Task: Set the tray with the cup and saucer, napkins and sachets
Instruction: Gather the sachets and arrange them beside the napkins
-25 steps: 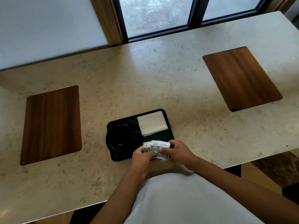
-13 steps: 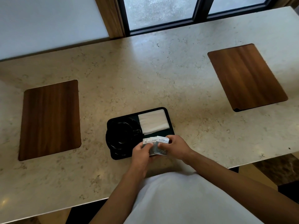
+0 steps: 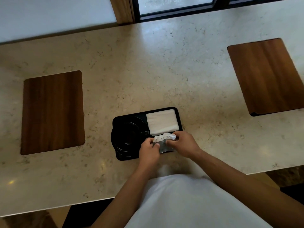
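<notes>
Cup and saucer (image 3: 129, 134) sit at tray (image 3: 179, 120) left, napkins (image 3: 162, 121) far right. Left hand (image 3: 148, 149) and right hand (image 3: 184, 143) both pinch the sachets (image 3: 165, 143), now lower than a second ago, over the near-right corner. Placement looks imminent; last item.

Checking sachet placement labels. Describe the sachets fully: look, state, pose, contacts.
The sachets are a few small flat packets, white with grey lower parts and dark print along the top edge, paper or foil by the look. They overlap in a loose fan, slightly crumpled, over the near right corner of the black tray, just in front of the white napkins. The left hand pinches their left edge and the right hand grips their right side. Exact count and whether they rest on the tray cannot be told.
</notes>
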A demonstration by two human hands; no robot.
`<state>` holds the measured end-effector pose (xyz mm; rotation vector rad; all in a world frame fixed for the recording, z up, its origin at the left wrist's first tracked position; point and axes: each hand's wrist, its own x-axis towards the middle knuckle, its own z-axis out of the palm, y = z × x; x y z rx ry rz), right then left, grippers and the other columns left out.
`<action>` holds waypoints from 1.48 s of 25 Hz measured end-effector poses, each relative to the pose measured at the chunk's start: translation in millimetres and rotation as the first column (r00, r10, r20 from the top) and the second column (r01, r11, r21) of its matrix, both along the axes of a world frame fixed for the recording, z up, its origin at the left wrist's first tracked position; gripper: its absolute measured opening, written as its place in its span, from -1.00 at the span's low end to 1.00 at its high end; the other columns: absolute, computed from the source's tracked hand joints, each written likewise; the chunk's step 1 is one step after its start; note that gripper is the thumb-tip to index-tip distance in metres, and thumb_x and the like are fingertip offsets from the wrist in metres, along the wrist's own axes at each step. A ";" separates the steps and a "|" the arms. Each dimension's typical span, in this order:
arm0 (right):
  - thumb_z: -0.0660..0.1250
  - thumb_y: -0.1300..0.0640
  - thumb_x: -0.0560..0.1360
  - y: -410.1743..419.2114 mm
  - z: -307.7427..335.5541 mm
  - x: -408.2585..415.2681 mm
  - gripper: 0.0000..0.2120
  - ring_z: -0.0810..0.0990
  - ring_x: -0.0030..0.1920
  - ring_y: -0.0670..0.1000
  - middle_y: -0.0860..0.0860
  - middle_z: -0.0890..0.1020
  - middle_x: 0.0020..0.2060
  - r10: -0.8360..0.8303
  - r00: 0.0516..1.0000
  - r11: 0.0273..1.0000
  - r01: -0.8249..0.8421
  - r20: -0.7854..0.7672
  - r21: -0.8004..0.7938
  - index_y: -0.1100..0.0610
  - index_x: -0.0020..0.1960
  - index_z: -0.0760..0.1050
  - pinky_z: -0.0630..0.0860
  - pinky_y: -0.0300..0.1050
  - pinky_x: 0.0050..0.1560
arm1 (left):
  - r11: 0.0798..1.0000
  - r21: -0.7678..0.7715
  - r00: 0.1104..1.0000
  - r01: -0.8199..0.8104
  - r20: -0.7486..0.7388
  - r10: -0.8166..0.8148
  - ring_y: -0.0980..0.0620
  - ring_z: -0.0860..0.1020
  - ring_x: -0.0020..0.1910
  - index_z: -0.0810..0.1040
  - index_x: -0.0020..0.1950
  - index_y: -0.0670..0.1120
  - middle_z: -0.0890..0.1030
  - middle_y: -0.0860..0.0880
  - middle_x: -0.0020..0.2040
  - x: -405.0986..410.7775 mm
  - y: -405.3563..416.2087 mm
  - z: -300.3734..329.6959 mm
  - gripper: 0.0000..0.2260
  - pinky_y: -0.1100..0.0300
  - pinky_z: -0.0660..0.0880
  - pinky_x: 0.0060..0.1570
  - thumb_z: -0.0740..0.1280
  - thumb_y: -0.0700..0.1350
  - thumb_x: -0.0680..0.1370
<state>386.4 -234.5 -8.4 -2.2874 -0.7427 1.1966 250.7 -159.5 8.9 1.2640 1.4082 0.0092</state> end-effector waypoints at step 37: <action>0.38 -0.04 0.53 -35.3 -2.6 0.1 -0.77 0.52 -0.14 0.02 -0.01 0.48 0.00 0.311 0.824 0.943 -0.331 0.474 -0.042 -0.11 0.17 0.48 0.56 -0.08 -0.31 | 0.486 0.173 0.511 0.857 -0.419 -0.751 -0.19 0.09 0.62 0.15 0.62 -0.07 0.10 -0.16 0.65 -5.9 -32.1 12.8 -0.47 -0.07 0.25 0.47 0.16 -0.14 0.64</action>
